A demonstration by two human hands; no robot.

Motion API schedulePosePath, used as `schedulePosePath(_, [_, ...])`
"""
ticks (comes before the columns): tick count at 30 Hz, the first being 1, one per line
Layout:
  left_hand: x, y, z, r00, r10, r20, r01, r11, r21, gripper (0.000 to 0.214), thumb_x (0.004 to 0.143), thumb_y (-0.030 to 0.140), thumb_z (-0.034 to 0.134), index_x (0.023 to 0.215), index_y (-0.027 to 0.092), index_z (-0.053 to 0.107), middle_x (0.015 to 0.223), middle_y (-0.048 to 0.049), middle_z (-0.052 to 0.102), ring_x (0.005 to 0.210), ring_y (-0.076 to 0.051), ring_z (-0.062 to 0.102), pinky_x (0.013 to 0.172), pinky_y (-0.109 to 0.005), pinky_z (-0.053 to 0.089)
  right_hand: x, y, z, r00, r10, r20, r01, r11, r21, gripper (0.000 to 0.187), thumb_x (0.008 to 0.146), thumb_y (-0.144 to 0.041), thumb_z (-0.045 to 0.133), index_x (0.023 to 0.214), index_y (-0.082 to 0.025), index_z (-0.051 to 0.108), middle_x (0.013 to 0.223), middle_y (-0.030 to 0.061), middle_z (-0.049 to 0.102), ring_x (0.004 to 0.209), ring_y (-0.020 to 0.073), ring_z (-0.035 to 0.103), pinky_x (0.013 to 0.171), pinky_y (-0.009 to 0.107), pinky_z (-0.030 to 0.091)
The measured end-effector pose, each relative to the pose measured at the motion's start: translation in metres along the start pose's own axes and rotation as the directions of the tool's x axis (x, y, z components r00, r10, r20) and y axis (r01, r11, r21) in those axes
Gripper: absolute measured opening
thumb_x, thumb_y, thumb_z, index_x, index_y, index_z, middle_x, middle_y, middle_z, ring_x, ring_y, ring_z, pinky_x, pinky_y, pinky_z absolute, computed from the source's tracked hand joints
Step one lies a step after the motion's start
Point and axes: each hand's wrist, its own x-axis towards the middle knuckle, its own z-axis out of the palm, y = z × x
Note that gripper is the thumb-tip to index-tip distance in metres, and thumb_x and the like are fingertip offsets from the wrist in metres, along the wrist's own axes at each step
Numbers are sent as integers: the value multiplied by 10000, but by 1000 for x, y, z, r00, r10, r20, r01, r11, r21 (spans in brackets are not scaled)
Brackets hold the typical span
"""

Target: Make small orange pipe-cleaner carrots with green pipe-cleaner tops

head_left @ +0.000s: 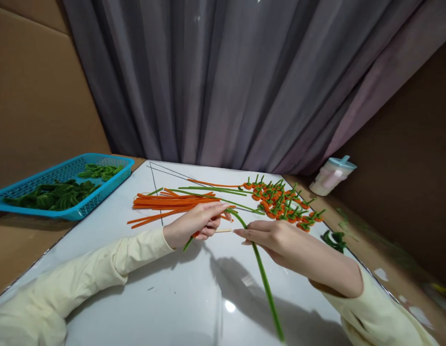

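Note:
My left hand (199,221) is closed around a small orange and green piece, mostly hidden in the fingers; a short green end pokes out below. A long green pipe cleaner (264,276) runs from that hand, bends over, and hangs down toward the front. Fingers of my right hand (271,238) pinch this green stem near its bend. Behind the left hand lies a bundle of orange pipe cleaners (161,203). Loose green pipe cleaners (216,190) rest beyond it. Finished-looking small orange shapes with green tops (277,199) are grouped behind my right hand.
A blue basket (82,211) with green curled pieces (52,194) stands at the left. Dark green pieces (334,240) lie at the table's right edge. A lidded cup (331,177) stands farther right. A grey curtain (223,86) hangs behind the white tabletop (154,298).

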Motion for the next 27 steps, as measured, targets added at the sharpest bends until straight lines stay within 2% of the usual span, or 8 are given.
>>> schedulePosePath(3, [5, 2, 1, 1000, 15, 2, -15, 1000, -4, 320, 795, 444, 548, 680, 188, 395, 525, 98, 192, 396, -35, 116, 331, -158, 67, -2, -20, 2, 986, -48, -161, -12, 935, -354, 258, 891, -146, 443, 1092, -127, 604, 802, 101, 636, 701, 214, 582, 553, 312, 431])
schedulePosePath(6, [9, 4, 3, 1000, -9, 22, 9, 1000, -13, 326, 776, 367, 573, 634, 195, 335, 503, 105, 165, 399, -39, 84, 329, -171, 44, -8, -35, 0, 939, -192, -287, 35, 879, -475, 250, 924, -200, 411, 1044, -157, 626, 976, 114, 633, 871, 230, 564, 699, 359, 425])
schedulePosePath(8, [10, 5, 6, 999, -19, 41, 20, 1000, -10, 327, 772, 334, 572, 614, 196, 322, 489, 108, 156, 398, -39, 73, 329, -174, 40, -12, -42, 1, 920, -271, -282, 154, 914, -375, 261, 942, -192, 384, 1058, -178, 617, 1009, 77, 639, 1041, 218, 512, 853, 373, 374])
schedulePosePath(10, [10, 6, 9, 998, -11, 59, 12, 1000, -10, 312, 776, 317, 562, 597, 189, 341, 478, 110, 151, 394, -38, 70, 327, -173, 45, -15, -45, 6, 923, -287, -256, 254, 955, -153, 259, 951, -171, 375, 1071, -192, 604, 901, 31, 663, 1118, 174, 471, 947, 354, 302])
schedulePosePath(14, [10, 6, 14, 996, 11, 94, -7, 999, -39, 294, 773, 309, 554, 562, 172, 400, 455, 105, 164, 373, -33, 88, 322, -173, 62, -15, -42, 28, 918, -156, -365, 222, 964, 144, 173, 932, -221, 452, 988, -202, 614, 654, -29, 627, 963, 131, 532, 963, 346, 248])
schedulePosePath(17, [11, 4, 15, 995, -18, 98, 20, 999, -27, 357, 752, 337, 577, 499, 166, 392, 428, 100, 173, 356, -26, 101, 320, -177, 72, -11, -38, 43, 917, -92, -389, 153, 980, 128, 146, 911, -251, 494, 887, -199, 628, 564, -48, 573, 817, 114, 543, 1000, 361, 206])
schedulePosePath(21, [12, 2, 15, 997, -13, 70, 18, 997, -77, 391, 751, 359, 557, 457, 161, 391, 402, 87, 187, 341, -27, 121, 317, -180, 61, -1, -39, 51, 904, -12, -427, 19, 1000, 12, 277, 919, -265, 466, 696, -165, 597, 535, -34, 543, 735, 115, 533, 1019, 358, 203])
schedulePosePath(27, [15, 2, 13, 998, 67, -9, -67, 961, -268, 395, 767, 325, 503, 425, 156, 399, 380, 83, 162, 325, -35, 140, 305, -167, 99, 14, -46, 58, 805, 76, -588, -144, 987, -69, 292, 913, -192, 446, 632, -162, 520, 530, -33, 526, 715, 117, 528, 989, 377, 252])
